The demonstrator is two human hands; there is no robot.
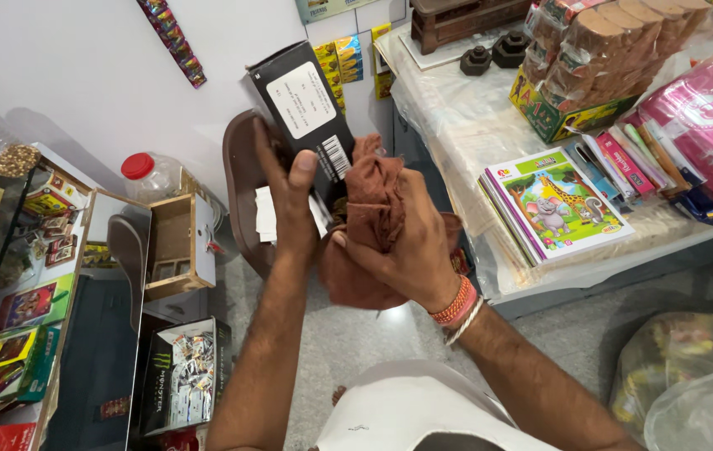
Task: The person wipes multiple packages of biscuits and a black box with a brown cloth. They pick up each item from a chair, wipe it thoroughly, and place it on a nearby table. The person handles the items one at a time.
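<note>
Far left: shelf (39,284) w/ packets. Frame centre: left hand (288,196) grips black box (302,113), fingers wrapped round its lower end. Right hand (411,250) just beside it, fingers closed on brown cloth (373,200) touching box. Right: picture book (558,203) on counter (465,125).

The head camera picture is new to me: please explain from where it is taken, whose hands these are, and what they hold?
The camera sits on a person's head and looks down, so both arms are that person's own. The left hand holds a tall black cardboard box with a white label. The right hand presses a crumpled brown cloth against it. To the right, a plastic-covered counter carries a colourful children's book with cartoon animals and packaged goods.
</note>
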